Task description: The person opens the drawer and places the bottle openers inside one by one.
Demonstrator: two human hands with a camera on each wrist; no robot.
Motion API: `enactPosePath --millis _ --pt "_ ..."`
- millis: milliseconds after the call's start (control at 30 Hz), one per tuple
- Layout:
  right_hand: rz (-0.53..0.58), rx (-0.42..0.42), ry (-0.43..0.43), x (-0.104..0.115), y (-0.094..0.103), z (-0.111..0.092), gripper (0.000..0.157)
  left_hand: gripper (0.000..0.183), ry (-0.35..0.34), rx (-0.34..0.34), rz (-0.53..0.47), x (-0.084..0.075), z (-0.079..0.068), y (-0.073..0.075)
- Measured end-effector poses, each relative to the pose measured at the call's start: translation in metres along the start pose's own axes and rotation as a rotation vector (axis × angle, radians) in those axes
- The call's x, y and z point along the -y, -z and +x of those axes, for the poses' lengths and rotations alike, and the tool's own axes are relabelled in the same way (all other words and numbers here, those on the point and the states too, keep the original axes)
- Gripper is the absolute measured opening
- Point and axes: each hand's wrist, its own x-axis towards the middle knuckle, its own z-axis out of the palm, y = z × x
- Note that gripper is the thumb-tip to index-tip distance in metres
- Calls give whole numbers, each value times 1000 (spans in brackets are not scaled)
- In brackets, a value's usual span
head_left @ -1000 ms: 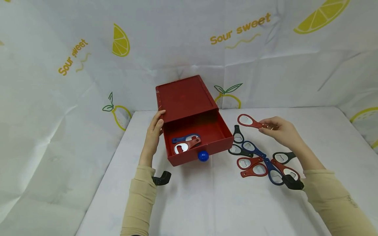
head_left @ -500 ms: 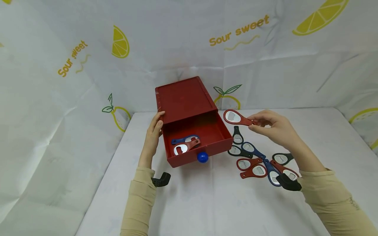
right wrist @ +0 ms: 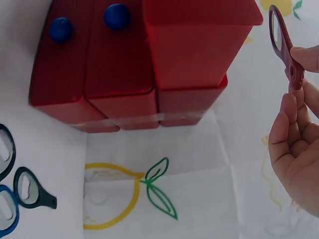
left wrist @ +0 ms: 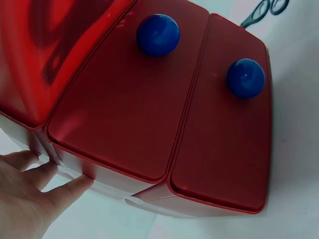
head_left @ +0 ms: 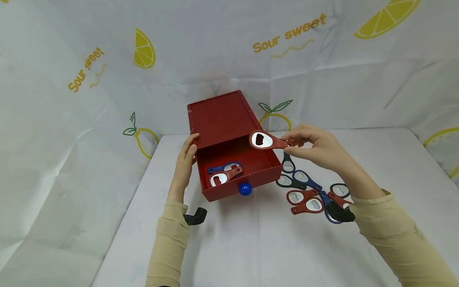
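My right hand (head_left: 315, 145) pinches a red bottle opener (head_left: 262, 140) by its handle end, its oval head over the right side of the pulled-out top drawer (head_left: 258, 175). In the right wrist view the same bottle opener (right wrist: 284, 47) sits between thumb and fingers. My left hand (head_left: 184, 163) rests against the left side of the red drawer cabinet (head_left: 222, 119); in the left wrist view its fingers (left wrist: 70, 191) lie fairly straight, tips on the side wall. Inside the drawer lie a blue bottle opener (head_left: 215, 170) and a red bottle opener (head_left: 234, 172).
Several red, blue and dark bottle openers (head_left: 308, 206) lie spread on the white table (head_left: 287, 251), right of the cabinet. Two lower drawers with blue knobs (left wrist: 158, 35) are closed. A lemon-printed white cloth (head_left: 215, 48) hangs behind.
My right hand has moved left and slightly up, carrying the red bottle opener from above the loose openers to over the drawer. The left hand stays against the cabinet.
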Motion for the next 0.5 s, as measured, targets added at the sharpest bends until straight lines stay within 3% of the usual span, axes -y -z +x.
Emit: enactPosePath --millis 233,500 --pt "27 86 76 15 -13 18 25 40 13 -24 -16 18 8 3" --pt "63 216 141 25 -41 37 20 41 -20 -24 -15 22 9 3"
